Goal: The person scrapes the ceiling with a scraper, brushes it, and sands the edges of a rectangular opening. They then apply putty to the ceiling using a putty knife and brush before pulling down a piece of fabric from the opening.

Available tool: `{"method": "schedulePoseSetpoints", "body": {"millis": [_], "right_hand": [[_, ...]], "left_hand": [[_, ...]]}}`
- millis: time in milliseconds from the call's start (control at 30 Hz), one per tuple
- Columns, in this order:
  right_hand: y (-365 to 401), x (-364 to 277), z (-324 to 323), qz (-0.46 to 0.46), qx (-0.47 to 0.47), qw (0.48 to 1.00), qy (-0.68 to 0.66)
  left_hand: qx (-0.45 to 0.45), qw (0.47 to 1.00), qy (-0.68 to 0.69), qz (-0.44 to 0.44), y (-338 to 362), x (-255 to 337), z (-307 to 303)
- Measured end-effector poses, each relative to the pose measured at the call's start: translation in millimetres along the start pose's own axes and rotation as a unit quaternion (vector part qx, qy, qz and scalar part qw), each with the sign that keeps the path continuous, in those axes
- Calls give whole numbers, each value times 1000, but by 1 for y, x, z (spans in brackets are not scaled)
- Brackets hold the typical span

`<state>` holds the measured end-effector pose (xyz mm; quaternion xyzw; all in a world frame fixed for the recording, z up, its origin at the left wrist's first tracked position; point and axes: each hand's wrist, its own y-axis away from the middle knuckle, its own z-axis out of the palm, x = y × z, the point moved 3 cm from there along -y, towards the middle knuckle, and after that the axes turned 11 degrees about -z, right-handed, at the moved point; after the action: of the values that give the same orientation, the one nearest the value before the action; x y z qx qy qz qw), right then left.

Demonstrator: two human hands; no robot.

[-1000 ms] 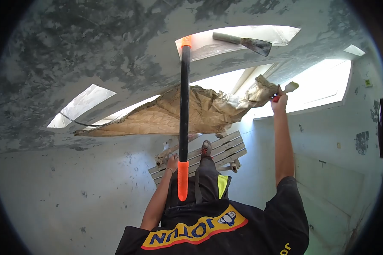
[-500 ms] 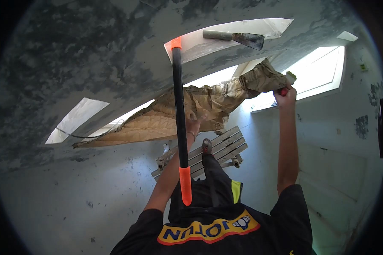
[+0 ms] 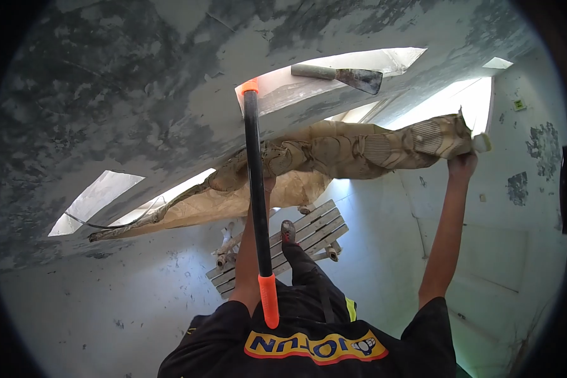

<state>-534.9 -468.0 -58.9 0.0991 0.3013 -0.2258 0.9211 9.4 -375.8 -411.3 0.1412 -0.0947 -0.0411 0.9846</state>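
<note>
A long, crumpled sheet of brown paper (image 3: 375, 148), ribbed in places, stretches in front of me along the bright openings. My right hand (image 3: 462, 165) is closed at the sheet's right end. Beside these fingers a small pale-ended object (image 3: 482, 143) sticks out, its kind unclear. My left hand (image 3: 269, 184) reaches up to the sheet's middle, where its fingers are hidden by the paper and by a black bar (image 3: 256, 170) with orange ends. A flatter, lighter brown part (image 3: 296, 188) hangs below the bunched part.
Above the sheet, a putty knife (image 3: 337, 75) lies on a white recess (image 3: 397, 61) in the patchy grey surface. A slatted wooden bench (image 3: 318, 230) stands below, and my shoe (image 3: 288, 230) rests on it. A thin dark cable (image 3: 101, 224) curves at the left opening.
My right hand has moved outward to the right with the paper's end. The sheet now looks longer and bunched into a rope-like shape. My left hand's fingers have gone out of sight.
</note>
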Motion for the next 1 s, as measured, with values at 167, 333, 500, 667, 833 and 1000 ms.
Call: {"method": "schedulePoseSetpoints", "body": {"millis": [167,333,500,667,833,1000], "right_hand": [[-9,26,11,-14,171,982,84],[-9,-1,28,-6,-46,999,8],[-17,58,-12,40,123,978,161],[20,138,-45,193,82,958,198],[20,202,-82,268,54,923,272],[22,244,-107,311,32,913,261]], "left_hand": [[81,997,-15,1,16,25,12],[114,993,-12,14,26,39,17],[180,983,-20,6,48,31,9],[283,958,-48,-24,78,23,-12],[288,924,-235,-87,115,22,28],[292,806,-478,-193,125,17,-50]]}}
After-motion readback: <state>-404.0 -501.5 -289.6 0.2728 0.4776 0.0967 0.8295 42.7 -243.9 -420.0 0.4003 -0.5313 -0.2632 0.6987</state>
